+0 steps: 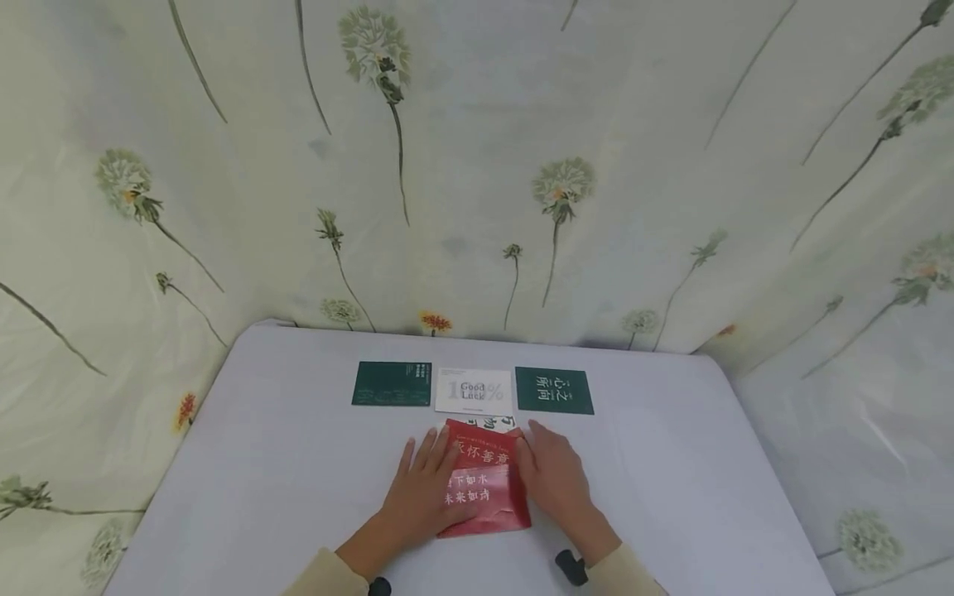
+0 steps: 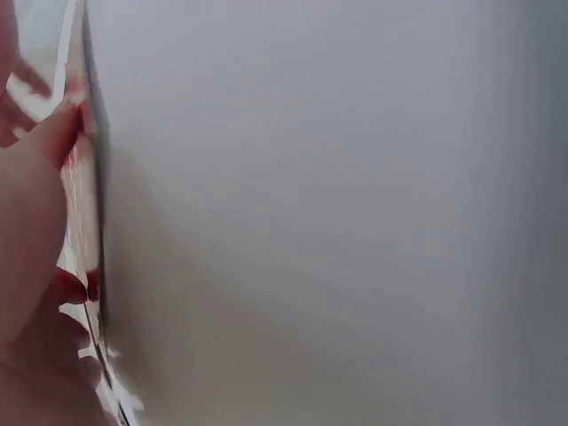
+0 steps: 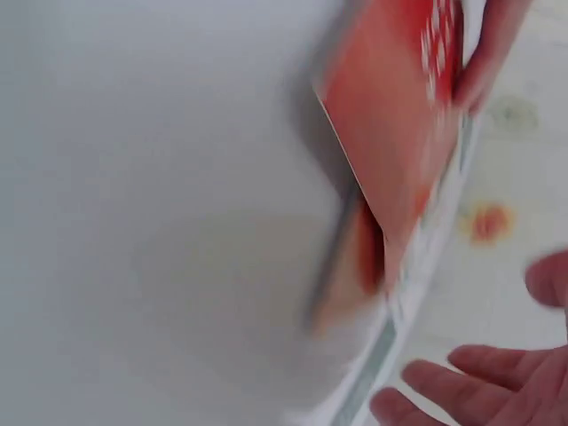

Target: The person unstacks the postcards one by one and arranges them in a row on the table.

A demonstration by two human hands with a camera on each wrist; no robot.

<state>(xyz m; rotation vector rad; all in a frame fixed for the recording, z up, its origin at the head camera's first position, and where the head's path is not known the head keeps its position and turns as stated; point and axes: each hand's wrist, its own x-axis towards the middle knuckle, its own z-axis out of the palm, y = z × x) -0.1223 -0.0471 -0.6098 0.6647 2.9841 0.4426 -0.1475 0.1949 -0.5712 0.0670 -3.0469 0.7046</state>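
A red paper envelope [image 1: 495, 488] with white Chinese characters lies on the table, its lower part a paler, shinier panel. My left hand [image 1: 426, 488] rests on its left side with the fingers stretched forward. Beside the right edge is my right hand [image 1: 555, 476]; in the right wrist view its fingers [image 3: 461, 390] are loosely extended and apart from the paper. That view shows the red envelope [image 3: 390, 115] blurred, with an edge raised off the table. In the left wrist view my left thumb [image 2: 58, 133] lies against the paper's edge.
Behind the envelope is a row of cards: a dark green card [image 1: 391, 383], a white "Good Luck" card [image 1: 474, 401] and another green card [image 1: 554, 390]. A patterned card [image 1: 492, 423] peeks out at the envelope's top. Floral cloth [image 1: 477, 165] hangs behind the white table [image 1: 298, 463].
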